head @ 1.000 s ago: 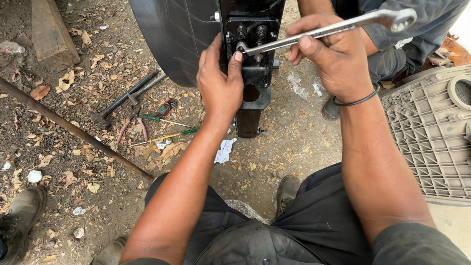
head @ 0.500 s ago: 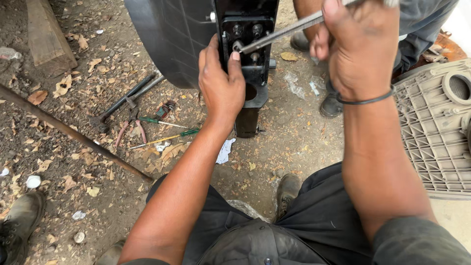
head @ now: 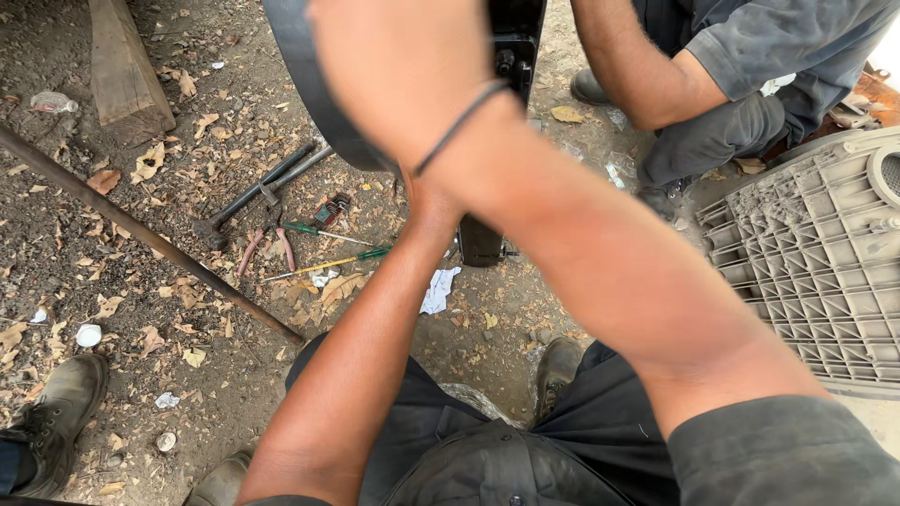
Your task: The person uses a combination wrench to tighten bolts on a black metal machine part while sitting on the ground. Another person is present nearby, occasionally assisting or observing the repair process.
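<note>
Blur fills the upper middle: the right hand (head: 403, 66) is raised close to the lens, its grip impossible to tell. The left hand is hidden behind that forearm, up against the black bracket (head: 514, 56) and tyre (head: 314, 112) — grip unseen. Tools (head: 281, 220) lie left of the arms — bare dirt around them; a grey plastic panel (head: 825, 262) sits right.

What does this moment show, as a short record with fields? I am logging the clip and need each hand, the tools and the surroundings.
right hand: raised close to the camera, blurred, a dark band at the wrist; whether it holds anything cannot be told
left hand: hidden behind the right forearm, reaching toward the black bracket
nearby part: black curved panel
tools on ground: pliers, two green-handled screwdrivers, long dark bars
ground: dirt with dry leaves, a wooden plank, a grey plastic grid
other person: crouching opposite, grey clothes
</note>
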